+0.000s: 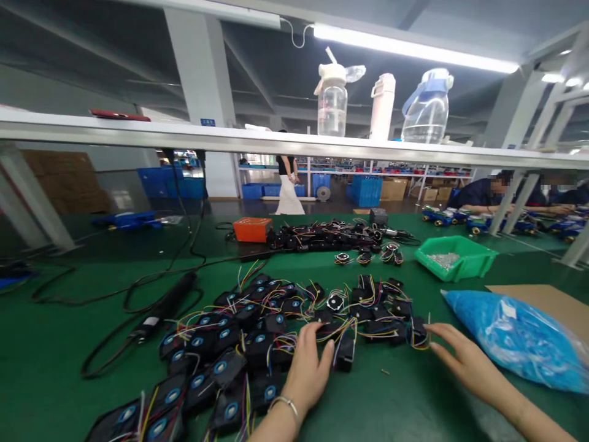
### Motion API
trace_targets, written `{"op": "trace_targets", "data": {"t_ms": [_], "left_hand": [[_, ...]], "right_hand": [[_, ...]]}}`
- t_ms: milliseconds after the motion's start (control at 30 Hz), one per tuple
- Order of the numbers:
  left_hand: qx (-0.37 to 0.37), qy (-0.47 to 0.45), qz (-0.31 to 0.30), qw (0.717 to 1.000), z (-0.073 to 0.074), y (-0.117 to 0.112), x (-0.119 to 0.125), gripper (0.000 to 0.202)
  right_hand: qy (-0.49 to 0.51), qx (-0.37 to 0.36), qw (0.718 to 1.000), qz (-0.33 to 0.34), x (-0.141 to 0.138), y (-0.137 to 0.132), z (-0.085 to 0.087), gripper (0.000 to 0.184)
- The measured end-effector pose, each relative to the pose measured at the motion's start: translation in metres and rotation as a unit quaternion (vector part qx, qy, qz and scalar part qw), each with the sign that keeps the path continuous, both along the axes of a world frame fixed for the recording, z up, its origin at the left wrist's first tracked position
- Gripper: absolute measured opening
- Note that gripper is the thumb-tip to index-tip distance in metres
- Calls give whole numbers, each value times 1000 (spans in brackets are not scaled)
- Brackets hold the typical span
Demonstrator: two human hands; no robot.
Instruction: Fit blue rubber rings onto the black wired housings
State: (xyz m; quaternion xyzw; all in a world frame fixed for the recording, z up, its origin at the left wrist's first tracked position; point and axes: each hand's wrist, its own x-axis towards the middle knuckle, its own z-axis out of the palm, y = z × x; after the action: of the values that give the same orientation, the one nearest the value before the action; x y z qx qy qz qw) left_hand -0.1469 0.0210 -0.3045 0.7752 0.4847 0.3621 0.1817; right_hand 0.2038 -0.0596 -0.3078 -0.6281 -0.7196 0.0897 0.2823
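Head view shows me the left hand (307,368) at the near edge of a spread of black boxes (346,355), thumb and forefinger apart. The right hand (464,362) reaches the wired box (418,330) at the cluster's right end; whether it pinches a wire, I can't tell. Placed so, the hands seem to bracket that end of the pile. A green bin (481,265) and blue bag (519,344) sit to the right, probably for easy reach.
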Motion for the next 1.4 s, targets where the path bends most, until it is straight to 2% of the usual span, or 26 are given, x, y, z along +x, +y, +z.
{"op": "trace_targets", "data": {"t_ms": [100, 200, 267, 367, 433, 533, 700, 833, 933, 1067, 1233, 1333, 1400], "left_hand": [[-3, 14, 23, 1000, 6, 7, -4, 32], [-10, 33, 37, 999, 16, -10, 1, 31], [11, 77, 38, 996, 23, -31, 11, 33], [117, 194, 52, 973, 31, -60, 27, 37], [155, 243, 43, 957, 34, -66, 35, 38], [100, 257, 22, 961, 35, -55, 41, 45], [-25, 251, 34, 967, 28, -23, 56, 60], [-5, 216, 35, 976, 18, -15, 61, 49], [14, 172, 31, 985, 14, -21, 54, 36], [4, 164, 38, 986, 21, -38, 40, 29], [38, 164, -2, 986, 29, -63, 28, 47], [16, 150, -20, 988, 25, -71, 23, 58], [-14, 121, -3, 993, 22, -72, 20, 61]], "right_hand": [[-9, 25, 999, -46, 32, -29, -22, 40], [-11, 56, 993, -103, 59, -51, -36, 39], [-3, 78, 980, -185, 74, -62, -39, 37], [-5, 101, 943, -318, 94, -70, -34, 36], [-35, 99, 932, -346, 107, -68, -28, 36], [-89, 84, 932, -342, 128, -56, -20, 37], [-141, 39, 931, -334, 165, -29, -7, 35], [-163, -5, 952, -259, 179, -14, -4, 30], [-179, -3, 960, -214, 185, -11, -11, 37], [-191, -7, 964, -183, 199, -9, -24, 47], [-197, -14, 965, -174, 212, -11, -38, 33], [-201, 16, 959, -200, 219, -15, -45, 37], [-211, 43, 950, -226, 226, -17, -47, 43]]}}
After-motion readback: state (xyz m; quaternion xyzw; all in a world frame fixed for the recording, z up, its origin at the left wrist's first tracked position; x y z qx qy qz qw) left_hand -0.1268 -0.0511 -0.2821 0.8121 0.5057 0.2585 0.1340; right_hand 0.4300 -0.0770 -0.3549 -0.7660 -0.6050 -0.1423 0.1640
